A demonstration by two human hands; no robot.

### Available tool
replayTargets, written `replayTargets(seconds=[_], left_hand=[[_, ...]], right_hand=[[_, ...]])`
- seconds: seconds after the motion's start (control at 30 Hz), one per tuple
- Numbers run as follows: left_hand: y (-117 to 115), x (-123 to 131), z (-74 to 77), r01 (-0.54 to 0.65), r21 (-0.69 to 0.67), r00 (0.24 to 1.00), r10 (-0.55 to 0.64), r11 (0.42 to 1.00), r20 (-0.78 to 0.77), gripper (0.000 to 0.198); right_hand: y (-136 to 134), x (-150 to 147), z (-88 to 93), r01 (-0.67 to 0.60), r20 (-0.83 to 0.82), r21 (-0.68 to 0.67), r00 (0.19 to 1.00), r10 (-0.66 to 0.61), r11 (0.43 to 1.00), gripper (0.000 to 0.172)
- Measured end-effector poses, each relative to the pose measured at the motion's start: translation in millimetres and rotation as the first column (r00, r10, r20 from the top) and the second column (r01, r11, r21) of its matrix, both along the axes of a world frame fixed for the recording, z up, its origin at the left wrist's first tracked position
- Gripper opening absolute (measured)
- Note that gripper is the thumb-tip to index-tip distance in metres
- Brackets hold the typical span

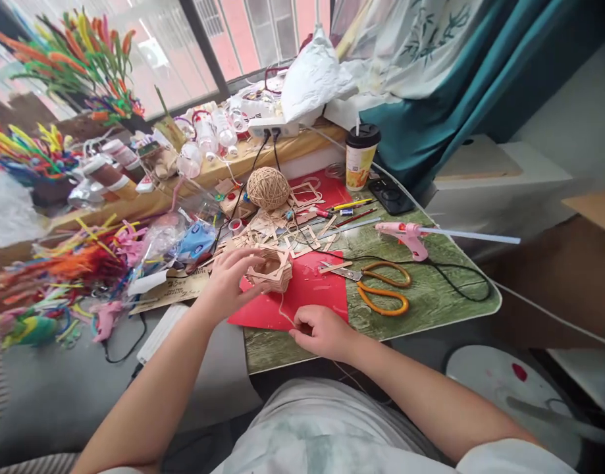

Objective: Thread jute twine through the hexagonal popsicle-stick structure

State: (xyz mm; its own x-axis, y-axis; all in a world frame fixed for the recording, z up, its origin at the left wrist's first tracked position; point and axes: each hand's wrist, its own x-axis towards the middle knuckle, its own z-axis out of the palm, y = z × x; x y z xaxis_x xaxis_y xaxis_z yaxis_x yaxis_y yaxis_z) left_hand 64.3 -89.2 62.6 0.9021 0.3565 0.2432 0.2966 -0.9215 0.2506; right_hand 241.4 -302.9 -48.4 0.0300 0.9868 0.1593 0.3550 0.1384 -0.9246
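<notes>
A small many-sided box of stacked wooden sticks (273, 275) stands on a red sheet (322, 289). My left hand (227, 280) is curled around its left side, fingers over the rim and thumb at the front. From the box a thin beige cord (284, 311) runs down to my right hand (322, 330), which pinches it between thumb and fingers near the sheet's front edge. More cord trails below the right hand toward my lap. A ball of twine (268, 188) sits behind the box, beside loose wooden sticks (302, 240).
Orange-handled scissors (385, 287) lie right of the red sheet. Farther right are a pink glue gun (405, 238) with its cable, a black phone (392, 196) and a lidded cup (361, 158). Colourful pipe cleaners (79, 263) and plastic bags crowd the left.
</notes>
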Motion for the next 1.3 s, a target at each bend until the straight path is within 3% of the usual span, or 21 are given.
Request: replayTargets(seconds=[0.1, 0.23, 0.33, 0.5, 0.73, 0.83, 0.93, 1.1, 1.23, 1.3], left_hand=[[-11.8, 14.8, 3.4, 0.059, 0.138, 0.982, -0.033, 0.989, -0.186, 0.045], [-5.7, 23.9, -7.9, 0.054, 0.158, 0.950, -0.003, 0.986, -0.311, 0.041], [6.0, 20.2, -13.5, 0.045, 0.128, 0.953, -0.004, 0.991, -0.301, 0.024], [12.7, 4.9, -7.7, 0.028, 0.074, 0.979, -0.012, 0.997, -0.202, 0.029], [-18.3, 4.4, 3.4, 0.084, 0.163, 0.981, -0.052, 0.983, -0.189, 0.018], [-40.2, 12.8, 3.9, 0.042, 0.211, 0.981, -0.001, 0.977, -0.194, 0.019], [-62.2, 23.7, -4.0, -0.011, 0.215, 0.986, 0.046, 0.976, -0.160, 0.023], [-90.1, 37.7, -18.4, -0.084, 0.131, 0.987, 0.100, 0.988, -0.122, 0.030], [-80.5, 25.8, -12.1, -0.057, -0.012, 0.998, 0.058, 0.998, 0.021, 0.047], [-59.5, 11.8, -5.9, -0.116, -0.100, 0.983, 0.129, 0.988, 0.133, 0.036]], right_hand=[[0.7, -0.7, -6.6, 0.004, 0.001, 0.069, 1.000, -0.004, 0.998, 0.027], [-4.2, 1.8, -7.2, -0.043, 0.003, 0.133, 0.999, 0.043, 0.990, 0.026], [-7.5, 5.1, -5.6, -0.089, 0.000, 0.213, 0.996, 0.091, 0.973, 0.023], [-11.1, 7.7, -4.0, -0.106, 0.018, 0.337, 0.994, 0.106, 0.936, 0.020], [-15.3, 4.6, -9.1, -0.159, 0.132, 0.441, 0.985, 0.112, 0.883, 0.025], [-15.6, 4.8, -8.7, -0.081, 0.095, 0.395, 0.994, 0.047, 0.915, 0.032], [-14.8, 6.8, -4.8, 0.044, -0.023, 0.265, 0.999, -0.040, 0.963, 0.034], [-11.7, 8.4, 2.6, 0.237, -0.226, 0.042, 0.948, -0.222, 0.971, 0.023], [-11.7, 6.6, 0.7, 0.291, -0.282, -0.024, 0.916, -0.286, 0.956, 0.022], [-12.6, 5.7, -3.4, 0.305, -0.266, -0.030, 0.915, -0.302, 0.952, 0.020]])
